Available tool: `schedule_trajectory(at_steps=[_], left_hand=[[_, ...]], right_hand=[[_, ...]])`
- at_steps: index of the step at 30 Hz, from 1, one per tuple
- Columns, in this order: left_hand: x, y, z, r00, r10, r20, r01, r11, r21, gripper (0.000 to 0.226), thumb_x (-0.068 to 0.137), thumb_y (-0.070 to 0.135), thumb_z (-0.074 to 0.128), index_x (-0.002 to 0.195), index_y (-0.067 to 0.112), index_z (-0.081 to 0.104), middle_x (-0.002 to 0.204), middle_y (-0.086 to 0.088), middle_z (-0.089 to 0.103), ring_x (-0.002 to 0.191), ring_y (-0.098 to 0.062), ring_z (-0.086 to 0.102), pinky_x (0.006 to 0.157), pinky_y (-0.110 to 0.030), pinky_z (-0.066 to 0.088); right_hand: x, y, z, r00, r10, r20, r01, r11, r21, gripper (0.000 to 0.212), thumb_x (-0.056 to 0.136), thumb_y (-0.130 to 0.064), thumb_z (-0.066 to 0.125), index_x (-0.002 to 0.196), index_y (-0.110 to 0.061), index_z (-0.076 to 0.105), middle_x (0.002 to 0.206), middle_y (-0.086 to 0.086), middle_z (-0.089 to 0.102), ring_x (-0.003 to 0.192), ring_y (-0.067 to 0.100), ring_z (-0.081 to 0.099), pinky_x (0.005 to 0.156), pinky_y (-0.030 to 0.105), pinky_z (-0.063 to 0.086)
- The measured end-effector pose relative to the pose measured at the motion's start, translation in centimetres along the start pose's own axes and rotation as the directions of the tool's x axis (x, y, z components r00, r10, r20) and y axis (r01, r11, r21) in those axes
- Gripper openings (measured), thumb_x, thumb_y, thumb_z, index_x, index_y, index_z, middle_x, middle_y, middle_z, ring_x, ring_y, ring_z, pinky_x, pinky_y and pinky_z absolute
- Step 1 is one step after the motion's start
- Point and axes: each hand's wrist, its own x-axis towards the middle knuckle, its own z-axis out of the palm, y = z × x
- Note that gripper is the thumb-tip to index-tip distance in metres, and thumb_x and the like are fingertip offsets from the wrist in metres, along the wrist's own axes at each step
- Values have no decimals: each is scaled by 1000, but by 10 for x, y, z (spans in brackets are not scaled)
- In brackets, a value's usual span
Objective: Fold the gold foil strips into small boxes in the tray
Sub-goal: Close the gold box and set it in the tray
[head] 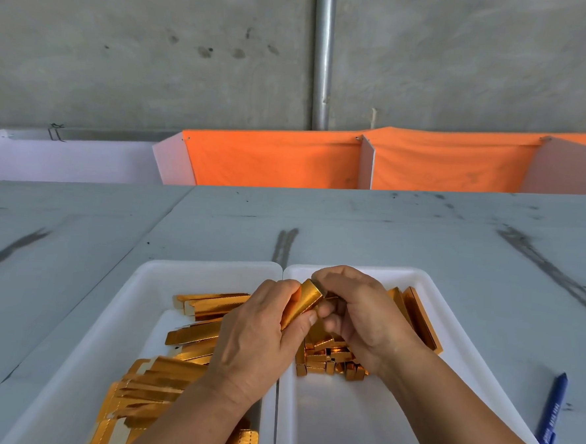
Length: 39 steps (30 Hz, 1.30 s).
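Two white trays stand side by side. The left tray (132, 308) holds several flat gold foil strips (195, 332). In the right tray (431, 292) lie several folded gold boxes (331, 359), small ones in a heap and long ones (423, 319) along the right wall. Above the seam between the trays, my left hand (254, 332) grips a partly folded gold foil box (302, 304) along its body. My right hand (358, 311) pinches the upper end of that same box, its fingers curled over it.
The trays sit on a grey table (353, 225) with dark scuff marks. A blue pen (552, 412) lies to the right of the right tray. Orange cloth (274, 162) and white panels line the table's far edge, below a concrete wall.
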Motion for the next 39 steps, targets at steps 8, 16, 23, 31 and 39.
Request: schedule_trajectory(at_steps=[8,16,23,31,39], left_hand=[[0,1,0,1000,12,-14,-12,1000,-8,44,87,55,46,112,21,57,90,9,54,74,-7,53,60,-12,40],[-1,0,0,999,21,-28,-22,999,-24,41,87,52,51,111,19,58,89,8,54,74,-6,53,60,-12,39],[0,0,1,998,36,-56,-38,998,-41,38,87,50,53,107,18,58,85,8,53,69,-7,53,57,-14,42],[-1,-1,2,998,37,-51,-39,999,-34,38,87,51,53,107,19,58,85,8,54,68,-7,53,57,-13,41],[0,0,-1,998,17,-65,-21,998,-54,48,86,58,42,107,18,58,85,7,55,69,-7,53,58,-10,38]], right_hand=[[-1,1,2,998,-59,-23,58,998,-36,9,92,-14,67,91,-5,68,57,9,59,40,13,49,43,20,46],[-2,0,2,996,-77,-36,76,997,-26,16,91,-12,68,95,4,67,56,11,61,39,13,52,44,20,47],[-1,-2,1,996,-73,-46,73,997,-18,15,93,-12,66,93,2,67,56,13,61,36,15,52,43,20,48],[-3,-3,1,995,-83,-51,80,995,-60,10,91,-12,69,85,-4,66,57,12,62,39,16,52,44,22,48],[-6,-4,1,986,-161,-42,151,971,-187,16,94,-13,62,85,-8,74,59,11,66,46,14,58,51,21,50]])
